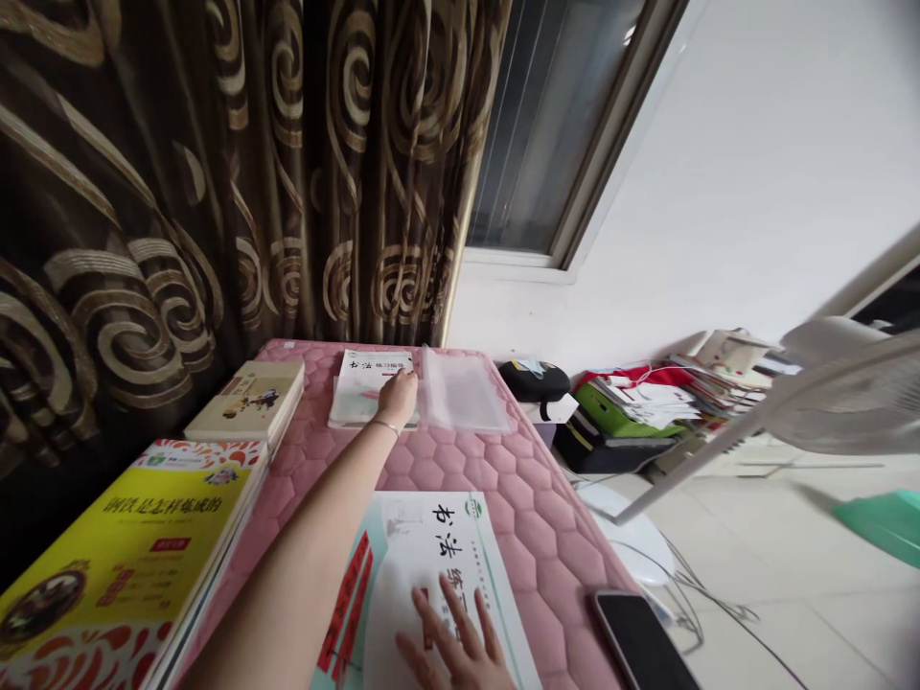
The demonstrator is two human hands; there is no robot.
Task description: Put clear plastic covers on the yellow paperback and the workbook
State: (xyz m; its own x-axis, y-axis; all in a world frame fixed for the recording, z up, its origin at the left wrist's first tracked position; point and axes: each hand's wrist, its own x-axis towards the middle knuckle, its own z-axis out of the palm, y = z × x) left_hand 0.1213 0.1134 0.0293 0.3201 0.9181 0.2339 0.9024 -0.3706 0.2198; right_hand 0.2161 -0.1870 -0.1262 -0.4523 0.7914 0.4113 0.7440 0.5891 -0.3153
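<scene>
Head view: left hand point(398, 398) curls, grip unclear, at the right edge of a flat white-green paper booklet point(363, 385), mid-frame; right hand point(464, 640), fingers spread, gripping nothing, overlies a white-teal paper workbook point(421, 556), lower centre.

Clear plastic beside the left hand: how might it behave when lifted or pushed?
Pink quilting shows faintly through the plastic, suggesting it is thin, light and probably floppy. Its smooth-looking surface may slip easily. Lying flat, it seems unlikely to roll.

The workbook point(406, 565) is smooth paper, the sheet point(467, 393) translucent plastic, the mattress point(542, 551) quilted cloth.
</scene>
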